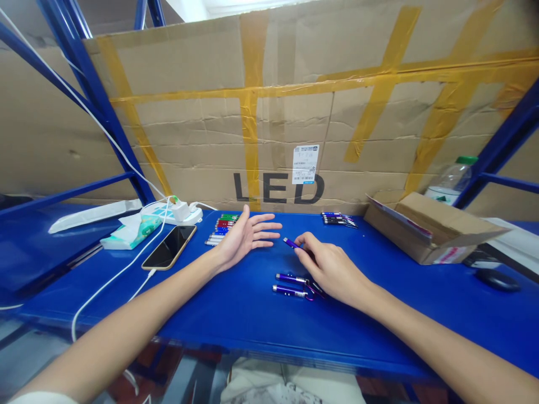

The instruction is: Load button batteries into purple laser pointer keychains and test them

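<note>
Between the thumb and fingers of my right hand is a purple keychain flashlight, its silver tip pointing left, just above the blue table. Two more purple flashlights lie side by side below that hand, with purple clips at their right ends. My left hand is held up with its fingers spread and nothing in it. Partly hidden behind it, a row of green, red, blue and silver flashlights lies on the table. Blue and black flashlights with straps lie at the back, right of centre.
A phone with a white cable, a tissue pack and a power strip lie at left. On the right are an open cardboard box, a bottle and a black mouse. A large taped carton stands behind.
</note>
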Motion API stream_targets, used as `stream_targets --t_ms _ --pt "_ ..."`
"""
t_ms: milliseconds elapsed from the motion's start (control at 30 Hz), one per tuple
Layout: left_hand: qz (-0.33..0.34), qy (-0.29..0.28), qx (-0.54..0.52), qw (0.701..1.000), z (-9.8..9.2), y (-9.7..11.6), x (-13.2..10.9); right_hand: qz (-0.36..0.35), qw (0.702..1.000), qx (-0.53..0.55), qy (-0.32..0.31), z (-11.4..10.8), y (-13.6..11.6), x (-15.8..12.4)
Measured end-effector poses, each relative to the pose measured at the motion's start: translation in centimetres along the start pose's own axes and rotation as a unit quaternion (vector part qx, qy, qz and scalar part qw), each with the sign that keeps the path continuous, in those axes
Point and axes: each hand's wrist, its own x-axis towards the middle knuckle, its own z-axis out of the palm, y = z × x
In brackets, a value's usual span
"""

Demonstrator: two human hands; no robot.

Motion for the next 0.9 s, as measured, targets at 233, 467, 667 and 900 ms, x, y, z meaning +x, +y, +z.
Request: stream_targets --t_ms 233,467,667,900 --pt "-0.004 0.0 0.001 1.0 0.09 0.02 -0.04 -0.015 0.998 0.056 0.019 -0.2 -0.46 -0.07" --pt "-0.002 -0.002 -0.009 1.0 0.04 -0.03 -0.05 -0.012 0.995 0.09 0.051 -0.14 -0.24 0.12" --pt "0.002 -0.004 -0.011 1.0 0.0 -0.06 -0.05 -0.009 1.0 0.01 0.006 -0.45 -0.4 0.01" --pt "0.006 -0.002 -0.008 1.0 0.07 -0.04 -0.08 0.001 1.0 -0.009 -0.007 -0.31 -0.4 -0.03"
